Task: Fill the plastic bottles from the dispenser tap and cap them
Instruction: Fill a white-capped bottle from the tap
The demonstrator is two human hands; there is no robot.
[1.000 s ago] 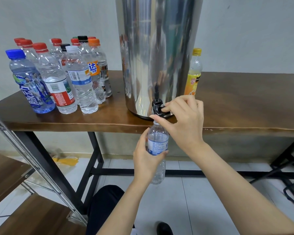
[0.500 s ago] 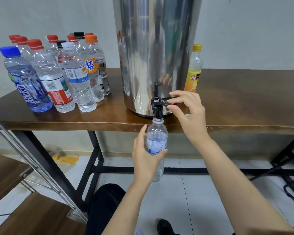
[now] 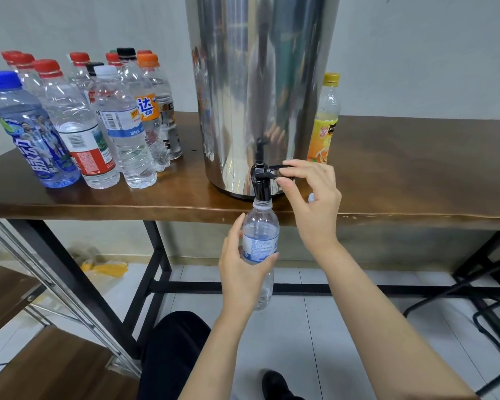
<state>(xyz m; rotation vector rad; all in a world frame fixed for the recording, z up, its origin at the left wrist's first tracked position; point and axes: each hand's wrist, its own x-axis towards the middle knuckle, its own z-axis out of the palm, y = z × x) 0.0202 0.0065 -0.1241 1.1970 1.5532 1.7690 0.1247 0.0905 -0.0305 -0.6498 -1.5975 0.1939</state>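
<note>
Readable print on two capped bottles on the table.
Blue-capped bottle (image 3: 38, 151): big white "脉动" on its blue label. Orange-labelled bottle (image 3: 147, 107): "达", smaller "无糖" under it. Other labels and barcodes too small to read.

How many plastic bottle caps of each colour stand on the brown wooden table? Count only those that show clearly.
Red plastic caps: 5
Black plastic caps: 2
Blue plastic cap: 1
White plastic cap: 1
Orange plastic cap: 1
Yellow plastic cap: 1
Total: 11
A reddish cap behind the orange one is mostly hidden, not counted.
</note>
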